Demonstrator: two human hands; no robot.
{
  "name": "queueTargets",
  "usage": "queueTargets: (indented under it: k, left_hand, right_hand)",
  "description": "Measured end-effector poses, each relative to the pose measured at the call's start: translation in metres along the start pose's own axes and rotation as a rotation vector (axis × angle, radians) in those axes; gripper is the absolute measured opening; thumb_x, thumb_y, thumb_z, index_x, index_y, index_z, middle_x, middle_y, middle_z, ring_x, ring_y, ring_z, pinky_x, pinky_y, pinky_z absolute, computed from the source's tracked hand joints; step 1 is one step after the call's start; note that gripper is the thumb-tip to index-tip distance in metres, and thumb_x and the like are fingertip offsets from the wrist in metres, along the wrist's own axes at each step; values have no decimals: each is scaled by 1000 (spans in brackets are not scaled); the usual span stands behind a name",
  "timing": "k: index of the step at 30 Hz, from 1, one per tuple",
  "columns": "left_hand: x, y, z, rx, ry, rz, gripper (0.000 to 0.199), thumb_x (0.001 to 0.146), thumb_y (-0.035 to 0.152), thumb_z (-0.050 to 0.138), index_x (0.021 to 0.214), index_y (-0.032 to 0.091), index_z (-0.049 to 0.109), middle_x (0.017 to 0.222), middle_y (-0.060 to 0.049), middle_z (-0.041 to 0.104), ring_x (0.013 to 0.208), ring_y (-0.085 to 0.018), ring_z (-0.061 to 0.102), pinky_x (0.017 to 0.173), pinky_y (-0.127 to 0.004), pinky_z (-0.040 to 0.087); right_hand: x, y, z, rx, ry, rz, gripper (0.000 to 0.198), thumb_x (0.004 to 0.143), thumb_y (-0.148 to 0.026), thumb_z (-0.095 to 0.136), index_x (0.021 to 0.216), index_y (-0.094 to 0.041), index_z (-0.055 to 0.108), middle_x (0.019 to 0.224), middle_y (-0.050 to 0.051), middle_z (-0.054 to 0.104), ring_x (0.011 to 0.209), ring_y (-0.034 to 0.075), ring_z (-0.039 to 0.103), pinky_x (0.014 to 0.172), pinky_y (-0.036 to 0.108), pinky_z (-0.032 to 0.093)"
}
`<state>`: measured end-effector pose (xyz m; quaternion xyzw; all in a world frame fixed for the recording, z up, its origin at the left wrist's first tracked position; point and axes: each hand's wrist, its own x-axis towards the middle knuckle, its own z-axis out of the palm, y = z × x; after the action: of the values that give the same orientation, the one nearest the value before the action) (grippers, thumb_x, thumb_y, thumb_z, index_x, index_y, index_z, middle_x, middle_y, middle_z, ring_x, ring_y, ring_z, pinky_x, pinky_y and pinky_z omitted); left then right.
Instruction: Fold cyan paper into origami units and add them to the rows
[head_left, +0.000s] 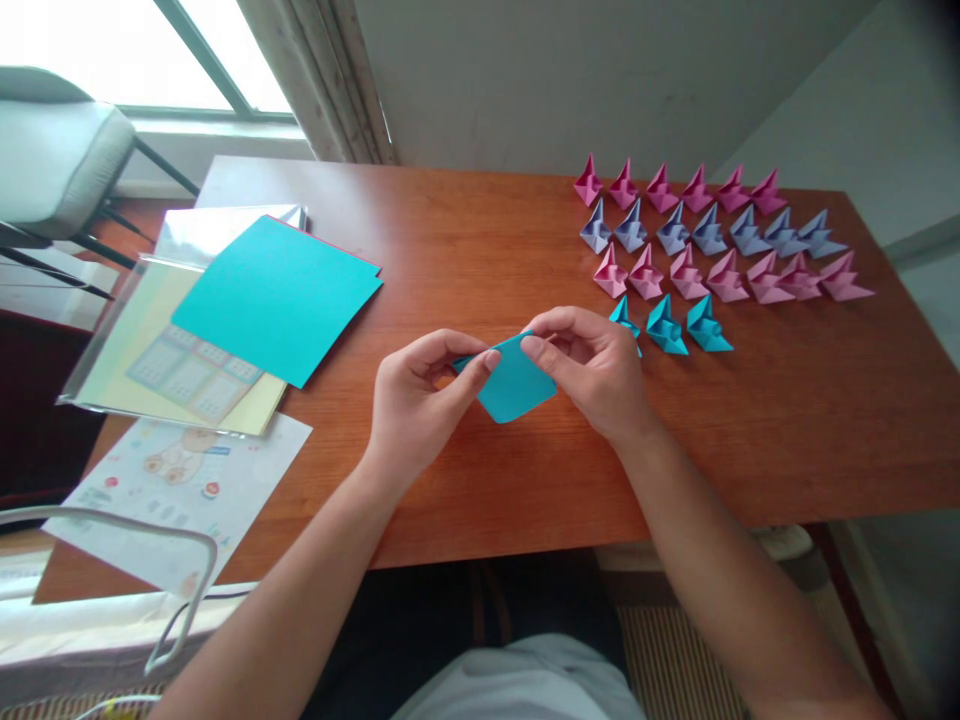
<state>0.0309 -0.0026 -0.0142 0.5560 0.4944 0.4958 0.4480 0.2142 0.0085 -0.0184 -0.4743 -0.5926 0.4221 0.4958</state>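
Observation:
A folded turquoise sheet of origami paper [514,388] is held up over the front middle of the wooden table [465,490]. My left hand [424,395] pinches its left top edge between thumb and fingers. On the other side, my right hand [592,365] pinches the top edge near the right corner. Both thumbs lie on the near face; the fingers behind the paper are partly hidden. Just beyond my right hand stand three turquoise origami figures [666,326], the leftmost partly covered by that hand.
Rows of pink [726,275], lavender [709,232] and magenta origami figures [696,188] fill the back right. Turquoise sheets [277,300] lie on plastic-wrapped yellow paper [105,350] at left, above a printed sheet [187,490]. A white metal frame [202,560] stands at the near left edge.

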Motion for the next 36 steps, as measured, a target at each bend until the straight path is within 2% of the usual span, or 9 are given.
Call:
queueTargets:
  k: [22, 28, 32, 36]
  left_hand:
    - [0, -2, -1, 32, 3, 46, 17, 80, 32, 82, 81, 18, 74, 73, 0, 72, 62, -10, 58, 55, -21, 46]
    - [1, -3, -2, 60, 13, 67, 12, 79, 27, 83, 81, 18, 75, 74, 1, 73, 62, -9, 59, 55, -19, 45]
    - [3, 0, -2, -88, 8, -44, 19, 75, 32, 86, 80, 18, 74, 76, -1, 73, 66, -11, 61, 58, -20, 48]
    - [4, 2, -3, -300, -50, -187, 22, 73, 32, 89, 83, 18, 75, 82, -1, 75, 74, -12, 66, 67, -20, 54]
  right_hand:
    - [0, 0, -1, 50, -18, 10, 7, 87, -30, 75, 86, -24, 71, 83, -2, 73, 76, 14, 66, 68, 28, 54]
    - [0, -1, -4, 30, -58, -33, 3, 88, -23, 72, 85, -24, 71, 83, -2, 72, 76, 14, 65, 68, 28, 52]
    - [1, -1, -6, -6, -41, -93, 3, 88, -23, 72, 86, -25, 72, 83, -2, 72, 77, 15, 65, 68, 30, 51]
    - [1, 0, -5, 1, 22, -123, 4, 88, -24, 73, 86, -26, 73, 83, -3, 72, 77, 15, 65, 69, 29, 51]
